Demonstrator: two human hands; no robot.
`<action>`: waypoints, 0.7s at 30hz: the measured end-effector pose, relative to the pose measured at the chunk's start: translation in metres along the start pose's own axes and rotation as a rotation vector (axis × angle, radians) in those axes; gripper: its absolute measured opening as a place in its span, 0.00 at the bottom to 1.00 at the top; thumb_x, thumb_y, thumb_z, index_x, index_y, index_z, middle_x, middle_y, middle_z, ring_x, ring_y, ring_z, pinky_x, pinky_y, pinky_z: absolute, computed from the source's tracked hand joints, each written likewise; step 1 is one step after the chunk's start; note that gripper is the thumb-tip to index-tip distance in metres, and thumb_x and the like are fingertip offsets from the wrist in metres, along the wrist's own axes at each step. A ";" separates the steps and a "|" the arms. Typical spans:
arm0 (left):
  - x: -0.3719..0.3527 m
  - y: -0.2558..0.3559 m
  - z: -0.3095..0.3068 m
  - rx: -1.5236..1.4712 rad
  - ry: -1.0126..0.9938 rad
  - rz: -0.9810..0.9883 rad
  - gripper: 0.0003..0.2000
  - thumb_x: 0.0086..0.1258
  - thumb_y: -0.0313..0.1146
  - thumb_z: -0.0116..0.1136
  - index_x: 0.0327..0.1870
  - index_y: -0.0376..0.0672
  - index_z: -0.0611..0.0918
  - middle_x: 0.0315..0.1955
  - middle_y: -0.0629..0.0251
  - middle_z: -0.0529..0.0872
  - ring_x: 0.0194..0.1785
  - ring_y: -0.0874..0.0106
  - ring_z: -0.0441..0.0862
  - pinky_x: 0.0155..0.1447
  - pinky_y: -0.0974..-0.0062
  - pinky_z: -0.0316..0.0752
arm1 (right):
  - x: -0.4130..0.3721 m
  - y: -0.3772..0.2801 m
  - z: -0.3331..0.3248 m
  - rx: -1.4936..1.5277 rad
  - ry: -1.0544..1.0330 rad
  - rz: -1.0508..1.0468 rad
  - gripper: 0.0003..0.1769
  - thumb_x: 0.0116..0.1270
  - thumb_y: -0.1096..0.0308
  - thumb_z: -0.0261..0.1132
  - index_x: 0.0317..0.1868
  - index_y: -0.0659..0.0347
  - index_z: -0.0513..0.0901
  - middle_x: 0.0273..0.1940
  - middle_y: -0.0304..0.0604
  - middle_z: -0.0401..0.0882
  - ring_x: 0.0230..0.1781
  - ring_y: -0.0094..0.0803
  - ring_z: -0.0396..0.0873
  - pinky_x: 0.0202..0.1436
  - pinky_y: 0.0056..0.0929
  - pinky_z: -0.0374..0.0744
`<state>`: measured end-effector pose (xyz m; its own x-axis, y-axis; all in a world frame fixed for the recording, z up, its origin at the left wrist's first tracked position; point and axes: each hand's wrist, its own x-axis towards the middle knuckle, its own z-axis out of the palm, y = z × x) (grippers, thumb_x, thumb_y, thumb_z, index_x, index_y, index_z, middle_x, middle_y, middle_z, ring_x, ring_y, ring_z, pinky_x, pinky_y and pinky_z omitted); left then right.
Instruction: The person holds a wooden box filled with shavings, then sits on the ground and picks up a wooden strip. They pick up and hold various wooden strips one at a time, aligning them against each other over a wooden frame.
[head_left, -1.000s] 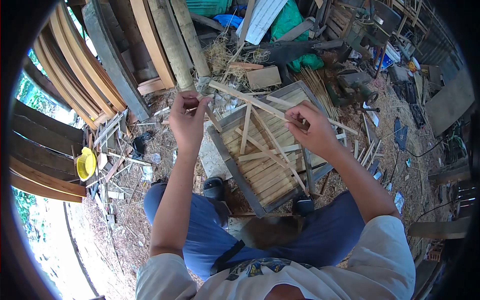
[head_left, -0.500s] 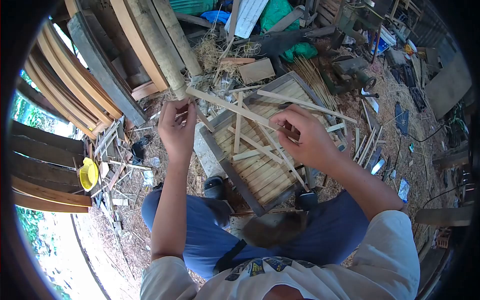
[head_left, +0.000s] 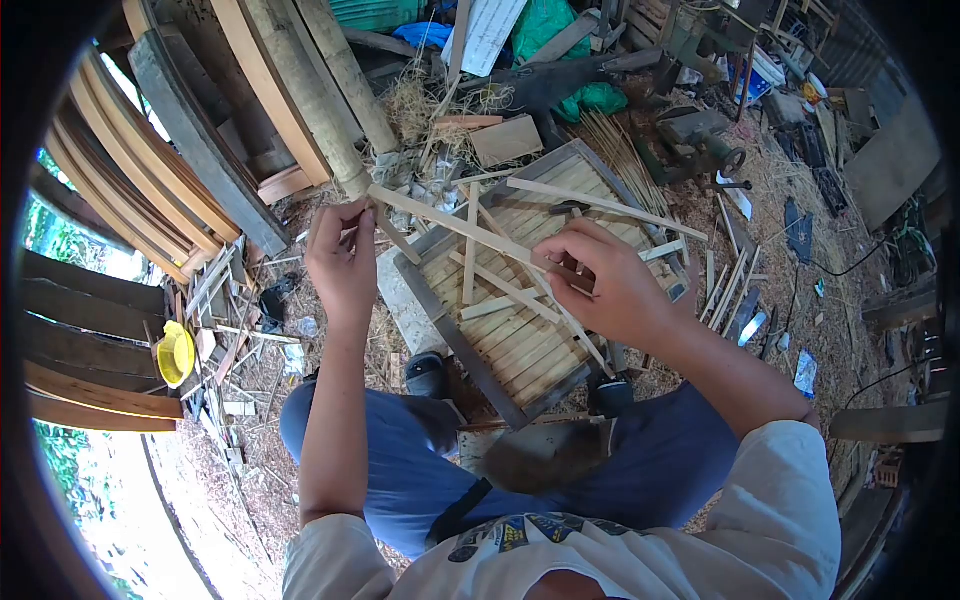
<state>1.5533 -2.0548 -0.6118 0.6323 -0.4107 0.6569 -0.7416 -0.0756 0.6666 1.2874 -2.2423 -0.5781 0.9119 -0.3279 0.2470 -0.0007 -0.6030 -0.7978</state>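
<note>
A thin wooden strip [head_left: 455,222] runs between my hands above a slatted wooden panel with a dark frame [head_left: 455,355]. My right hand [head_left: 612,285] is closed around the strip's right end. At its left end, my left hand [head_left: 340,262] has thumb and fingers pinched together, fingertips right by the strip's tip; what they grip I cannot tell. Several loose strips lie crossed on the panel, among them a long strip [head_left: 610,209] near the far side and a short strip [head_left: 471,250] closer to my left hand. A small dark tool [head_left: 568,207] lies partly under the long strip.
Long planks [head_left: 205,140] and bamboo poles [head_left: 300,90] lean at the left. A yellow bowl [head_left: 176,354] sits among wood scraps. Beyond the panel are a small board [head_left: 507,141] and a bundle of thin sticks [head_left: 625,150]. A metal machine [head_left: 700,140] stands at the right.
The view has shifted slightly. Both hands and the strip between them keep nearly the same pose, with my right-hand fingers a little changed on the strip's end.
</note>
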 end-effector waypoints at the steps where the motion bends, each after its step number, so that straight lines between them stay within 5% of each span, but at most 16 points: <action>1: 0.001 0.000 -0.001 -0.009 -0.002 -0.008 0.04 0.76 0.19 0.64 0.47 0.31 0.85 0.41 0.61 0.85 0.44 0.75 0.87 0.48 0.77 0.86 | -0.001 0.000 0.000 0.006 -0.002 0.002 0.11 0.70 0.78 0.68 0.51 0.61 0.81 0.46 0.45 0.79 0.38 0.37 0.86 0.40 0.33 0.85; 15: -0.006 0.006 0.004 -0.114 0.025 -0.098 0.11 0.75 0.16 0.61 0.55 0.36 0.83 0.41 0.59 0.88 0.46 0.72 0.91 0.51 0.73 0.88 | -0.012 -0.011 0.002 0.015 -0.027 -0.068 0.13 0.71 0.78 0.70 0.55 0.62 0.85 0.44 0.40 0.78 0.38 0.26 0.83 0.38 0.25 0.81; 21: -0.007 0.016 0.000 0.043 -0.048 -0.012 0.14 0.75 0.15 0.60 0.58 0.38 0.85 0.42 0.60 0.85 0.45 0.70 0.91 0.50 0.74 0.89 | -0.022 -0.024 0.000 -0.030 -0.018 -0.073 0.14 0.69 0.77 0.71 0.54 0.63 0.84 0.42 0.44 0.79 0.37 0.36 0.84 0.39 0.33 0.83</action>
<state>1.5370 -2.0534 -0.6053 0.6304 -0.4526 0.6306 -0.7436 -0.1189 0.6580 1.2676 -2.2209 -0.5639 0.9172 -0.2694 0.2934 0.0535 -0.6466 -0.7610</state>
